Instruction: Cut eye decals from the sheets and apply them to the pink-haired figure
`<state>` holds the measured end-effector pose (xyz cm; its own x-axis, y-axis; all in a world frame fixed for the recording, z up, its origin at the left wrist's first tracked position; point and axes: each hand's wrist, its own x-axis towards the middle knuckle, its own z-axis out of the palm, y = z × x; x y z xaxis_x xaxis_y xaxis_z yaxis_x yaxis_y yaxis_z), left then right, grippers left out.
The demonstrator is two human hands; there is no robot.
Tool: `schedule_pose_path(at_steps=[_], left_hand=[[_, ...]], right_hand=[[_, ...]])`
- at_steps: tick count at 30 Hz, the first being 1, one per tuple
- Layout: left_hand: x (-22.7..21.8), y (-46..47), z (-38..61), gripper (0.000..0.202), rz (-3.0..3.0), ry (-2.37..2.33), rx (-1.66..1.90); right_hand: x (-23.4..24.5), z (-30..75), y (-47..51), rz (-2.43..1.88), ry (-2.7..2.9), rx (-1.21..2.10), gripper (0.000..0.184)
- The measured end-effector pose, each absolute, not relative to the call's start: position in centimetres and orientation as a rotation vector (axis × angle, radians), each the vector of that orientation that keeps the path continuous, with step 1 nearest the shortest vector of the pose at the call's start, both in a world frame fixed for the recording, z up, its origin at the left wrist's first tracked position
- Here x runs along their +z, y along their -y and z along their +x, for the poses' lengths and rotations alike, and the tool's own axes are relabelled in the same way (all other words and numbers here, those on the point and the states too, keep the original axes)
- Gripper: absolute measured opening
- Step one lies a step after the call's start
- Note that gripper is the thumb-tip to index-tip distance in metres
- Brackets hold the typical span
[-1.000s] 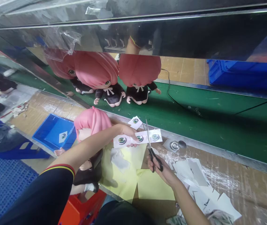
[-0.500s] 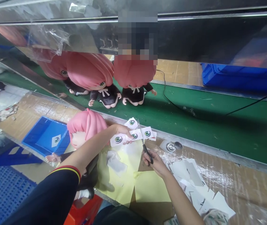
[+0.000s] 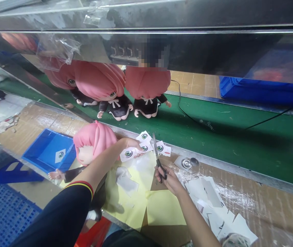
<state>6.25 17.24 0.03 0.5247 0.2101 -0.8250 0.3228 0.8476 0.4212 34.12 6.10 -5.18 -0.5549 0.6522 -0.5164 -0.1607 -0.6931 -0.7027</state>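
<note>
My left hand (image 3: 133, 146) pinches a white strip of eye stickers (image 3: 128, 154) printed with green eyes. In my right hand (image 3: 169, 179) are scissors (image 3: 157, 157) with black handles, their blades pointing away from me and nearly closed. Just right of the blades lies a separate piece with one eye (image 3: 160, 148), apart from the strip. Another cut eye piece (image 3: 144, 136) rests beyond my left fingers. A pink-haired doll (image 3: 95, 140) with a blank face stands left of my left hand, its body partly hidden behind my forearm.
Several pink-haired dolls (image 3: 100, 80) kneel on the green conveyor belt (image 3: 213, 140). A blue tray (image 3: 39, 147) holding one eye piece stands at the left. Yellow sheets (image 3: 165, 207), paper scraps (image 3: 213, 199) and a small bottle with a round metal top (image 3: 186, 164) lie on the bench.
The scissors have cut through the strip, and its right-hand eye piece has come off and lies beside the blades. My left hand still holds the rest.
</note>
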Motion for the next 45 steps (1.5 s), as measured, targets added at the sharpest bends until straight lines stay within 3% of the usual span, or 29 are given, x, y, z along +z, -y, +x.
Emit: schedule_pose_path(at_steps=[6,10,13,25,32,41,45], left_hand=[[5.6,-16.1,8.5,0.025,0.594,-0.980,0.047],[11.4,-12.3,13.0,0.034,0.607,-0.825,0.018],[14.2,-8.4,17.2,0.037,0.619,-0.712,-0.078],[13.2,-0.4,28.0,0.059,0.644,-0.730,-0.275],[14.0,-1.6,30.3,0.039,0.788,-0.773,-0.362],[10.4,-5.2,31.9,0.034,0.730,-0.775,-0.376],[10.1,-5.5,33.0,0.030,0.695,-0.691,-0.485]], right_hand=[[-0.3,36.1,-2.5,-1.141,0.829,2.115,0.051],[4.4,38.0,2.7,-1.278,0.798,1.781,0.052],[7.0,38.8,5.3,-1.357,0.691,1.511,0.040],[7.3,45.3,8.1,-1.460,0.371,1.192,0.050],[6.2,49.9,12.2,-1.458,0.371,1.351,0.049],[7.4,53.3,24.1,-1.315,0.420,2.083,0.061],[7.8,52.7,22.8,-1.262,0.480,2.090,0.064]])
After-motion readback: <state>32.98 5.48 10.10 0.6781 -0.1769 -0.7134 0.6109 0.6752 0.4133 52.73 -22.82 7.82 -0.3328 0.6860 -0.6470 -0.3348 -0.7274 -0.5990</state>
